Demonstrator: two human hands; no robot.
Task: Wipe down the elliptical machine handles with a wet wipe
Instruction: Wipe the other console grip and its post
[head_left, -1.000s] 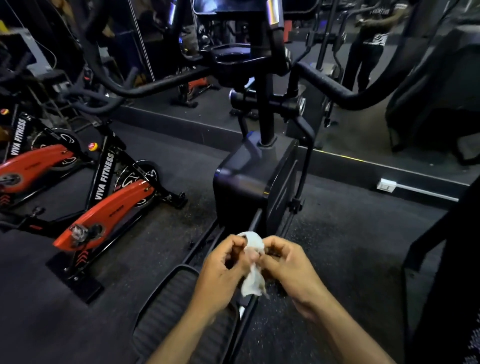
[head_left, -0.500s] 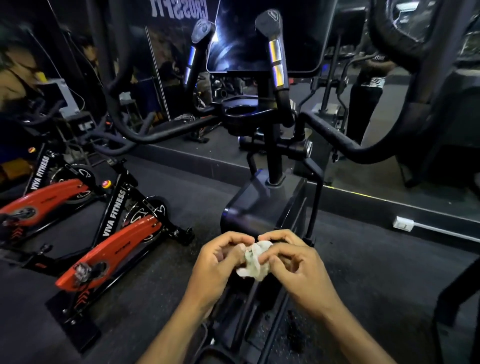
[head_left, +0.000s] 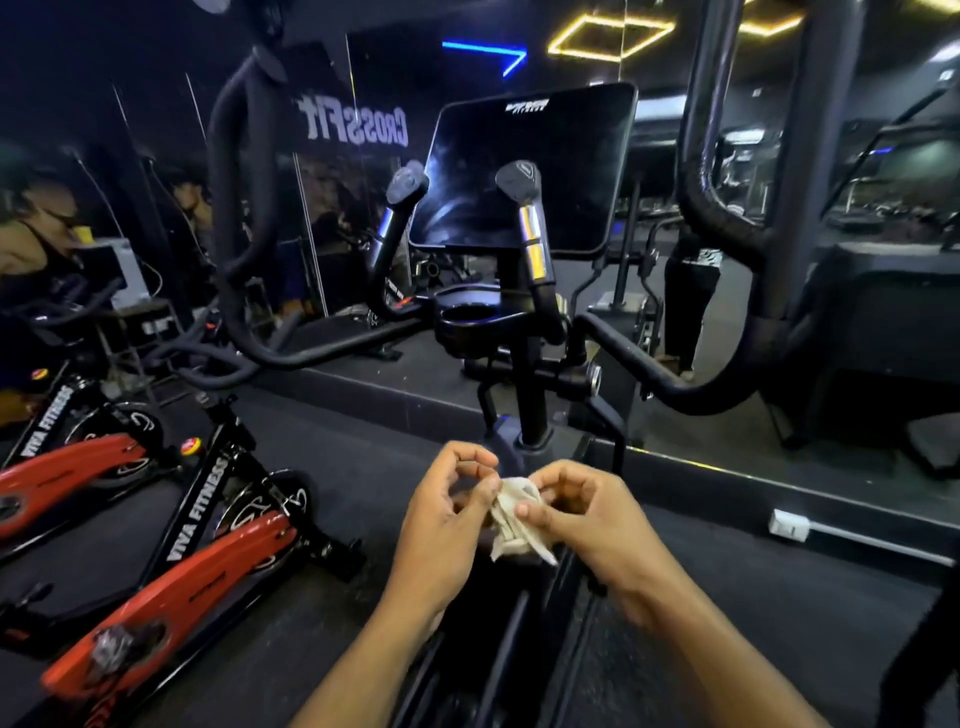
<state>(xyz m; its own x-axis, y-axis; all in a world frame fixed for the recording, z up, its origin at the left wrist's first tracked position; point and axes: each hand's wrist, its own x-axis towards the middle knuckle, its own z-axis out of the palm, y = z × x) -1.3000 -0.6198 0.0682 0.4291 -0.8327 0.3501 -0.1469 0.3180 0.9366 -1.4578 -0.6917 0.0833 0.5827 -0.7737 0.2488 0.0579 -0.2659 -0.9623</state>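
Lower centre: your left hand (head_left: 447, 525) and right hand (head_left: 582, 514) pinch the wet wipe (head_left: 514, 519) between fingertips, teasing it open; a second ago it hung bunched, and your view has risen to the handles (head_left: 530, 228) at mid-frame; wiping is not yet begun, probably imminent.

Both forearms reach forward, hands meeting low at centre. Left hand (head_left: 441, 525) curled, thumb and fingertips pinching wipe (head_left: 514, 519). Right hand (head_left: 587, 514) curled, fingertips pinching same wipe from opposite side.
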